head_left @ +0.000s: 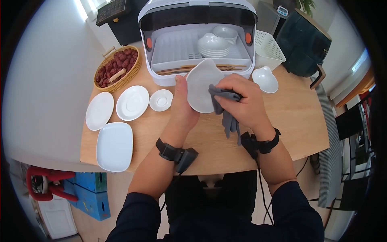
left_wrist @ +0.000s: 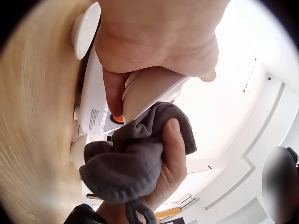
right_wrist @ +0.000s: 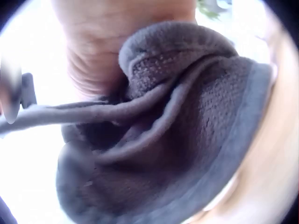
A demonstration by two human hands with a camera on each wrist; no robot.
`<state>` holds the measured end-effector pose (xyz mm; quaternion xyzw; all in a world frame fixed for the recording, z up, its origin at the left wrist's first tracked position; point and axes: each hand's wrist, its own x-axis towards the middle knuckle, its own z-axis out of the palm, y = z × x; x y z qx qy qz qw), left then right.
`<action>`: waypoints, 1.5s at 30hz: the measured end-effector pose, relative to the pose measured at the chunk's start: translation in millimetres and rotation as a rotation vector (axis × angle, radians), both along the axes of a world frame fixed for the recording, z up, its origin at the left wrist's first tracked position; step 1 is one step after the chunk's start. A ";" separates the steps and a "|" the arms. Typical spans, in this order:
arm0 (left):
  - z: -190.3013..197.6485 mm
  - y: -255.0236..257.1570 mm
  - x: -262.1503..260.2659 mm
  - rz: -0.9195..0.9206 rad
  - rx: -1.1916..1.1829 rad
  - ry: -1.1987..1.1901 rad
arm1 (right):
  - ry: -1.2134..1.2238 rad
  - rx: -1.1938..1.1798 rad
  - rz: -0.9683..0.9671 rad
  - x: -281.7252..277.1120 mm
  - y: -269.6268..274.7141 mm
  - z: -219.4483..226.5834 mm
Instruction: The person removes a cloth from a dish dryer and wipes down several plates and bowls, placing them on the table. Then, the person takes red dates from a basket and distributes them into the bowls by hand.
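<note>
A white dish with a pointed rim [head_left: 202, 86] is held up over the table by my left hand [head_left: 183, 105], thumb along its left side; in the left wrist view the fingers curl under the dish [left_wrist: 148, 88]. My right hand [head_left: 246, 101] pinches a dark grey cloth [head_left: 229, 117] against the dish's right edge, and part of the cloth hangs down. The bunched cloth [right_wrist: 187, 121] fills most of the right wrist view and hides the fingertips there.
Behind stands a white dish cabinet [head_left: 161, 80] with stacked bowls [head_left: 213, 45] and chopsticks. Plates [head_left: 99, 111] and a square tray [head_left: 114, 147] lie left, near a basket of red fruit [head_left: 138, 66]. On the right are a spouted bowl [head_left: 265, 80], a white basket [head_left: 269, 49] and an air fryer [head_left: 302, 42].
</note>
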<state>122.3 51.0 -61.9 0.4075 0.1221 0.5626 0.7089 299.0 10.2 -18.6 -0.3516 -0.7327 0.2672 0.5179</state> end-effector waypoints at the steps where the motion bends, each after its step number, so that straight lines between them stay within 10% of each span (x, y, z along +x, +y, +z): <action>1: 1.1 -1.9 0.8 0.000 0.028 0.028 | -0.091 0.190 -0.141 -0.6 2.7 -3.4; 5: -3.7 -3.4 7.3 0.027 0.115 0.081 | -0.359 0.617 -0.446 -8.0 3.9 -3.2; 11: -10.2 -7.7 11.0 0.169 0.319 0.387 | -0.535 0.600 -0.593 -15.8 7.0 -16.2; 27: -15.9 -6.1 11.5 0.158 0.182 0.239 | -0.622 0.348 -0.490 -5.9 1.3 -13.3; 29: -11.6 -3.1 11.4 0.099 0.106 0.167 | -0.228 -0.271 -0.137 7.0 -3.5 2.3; 34: 4.2 -6.6 5.3 -0.022 -0.053 0.009 | 0.345 -0.324 -0.185 21.2 4.8 8.7; 37: 4.8 -8.8 6.6 -0.032 -0.071 0.027 | -0.138 0.190 -0.629 10.5 7.7 0.0; 45: -10.6 -11.6 12.7 0.059 0.174 0.256 | -0.315 0.106 -0.747 -4.3 7.0 -4.1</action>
